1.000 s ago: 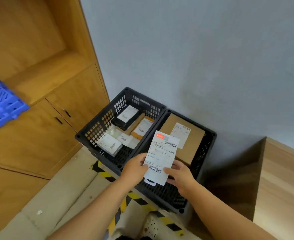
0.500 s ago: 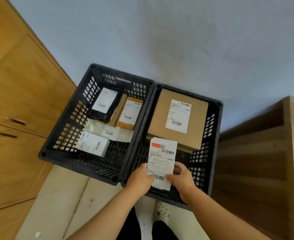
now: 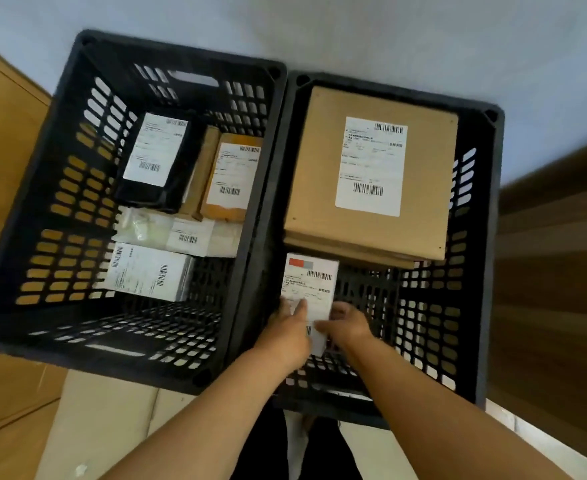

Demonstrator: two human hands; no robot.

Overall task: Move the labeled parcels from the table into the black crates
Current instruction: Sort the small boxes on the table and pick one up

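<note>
Two black crates are seen side by side on the floor, left crate (image 3: 60, 202) and right crate (image 3: 475, 271). Largest item in the right crate: a brown box (image 3: 371, 233) with a white label, lying flat toward the far wall on a second cardboard layer; judged stiff and the heaviest piece present. In the left crate four smaller parcels are noted: a black pouch (image 3: 146, 199), an orange-brown box (image 3: 229, 209), a clear bag (image 3: 139, 225) and a white box (image 3: 139, 271).

Smallest item, and the one in hand: a thin white parcel (image 3: 309, 282), held low inside the right crate, near its left wall and just before the brown box. Its near end is pinched from both sides: left hand (image 3: 287, 336) with fingers laid over its face, right hand (image 3: 349, 329) curled round its right edge.

Handling, as judged: light, flat, probably somewhat flexible; the label face is smooth, possibly slippery. An edge hold near the short end appears sufficient, and it should lie flat on the slotted floor. Fragility cannot be told.
</note>
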